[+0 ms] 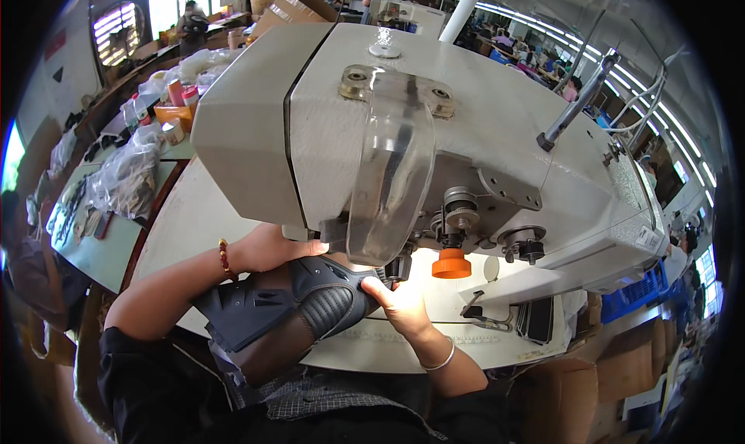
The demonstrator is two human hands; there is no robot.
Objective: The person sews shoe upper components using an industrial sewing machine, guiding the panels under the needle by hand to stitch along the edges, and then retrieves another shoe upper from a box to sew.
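Observation:
A black leather-like piece (329, 310) with ribbed padding and flat flaps lies under the head of a large white sewing machine (310, 118). My left hand (268, 248) grips its far left edge, thumb stretched toward the needle area and the other fingers mostly hidden. On the piece's right edge, my right hand (400, 303) presses with the thumb on top, just below the machine's presser area. A transparent guard (393, 172) hides the needle. Brown material (268, 351) hangs below the piece toward my lap. An orange knob (452, 264) sits right of the guard, above the lit bed.
At the left, a side table (97, 250) bears plastic bags (128, 180), bottles and scraps. A ruler strip (466, 340) runs along the machine table's front, near a dark stack (535, 320). Cardboard boxes (632, 359) and a blue crate (636, 293) stand at the right. Other people work farther back.

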